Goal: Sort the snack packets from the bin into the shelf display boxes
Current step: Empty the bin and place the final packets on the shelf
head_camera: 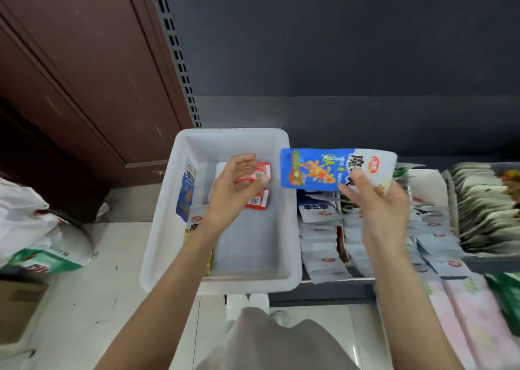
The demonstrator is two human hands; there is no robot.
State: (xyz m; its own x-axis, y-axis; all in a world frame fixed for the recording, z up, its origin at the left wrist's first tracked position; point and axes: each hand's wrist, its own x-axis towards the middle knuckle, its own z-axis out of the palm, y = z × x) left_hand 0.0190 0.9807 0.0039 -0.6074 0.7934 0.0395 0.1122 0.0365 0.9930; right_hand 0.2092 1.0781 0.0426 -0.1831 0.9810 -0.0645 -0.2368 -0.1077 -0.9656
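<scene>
Shelf boxes (323, 246) blur behind right hand (385, 209) gripping packet (318, 170).

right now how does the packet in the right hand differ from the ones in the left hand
The blue and white packet in the right hand is larger and is held over the shelf display boxes. The red packets in the left hand are smaller and are held over the white bin. Both are flat sealed snack packets.

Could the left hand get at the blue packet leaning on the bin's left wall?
Probably yes. The left hand is already inside the bin, and nothing covers the blue packet. But it holds red packets, so its grip is busy.
</scene>
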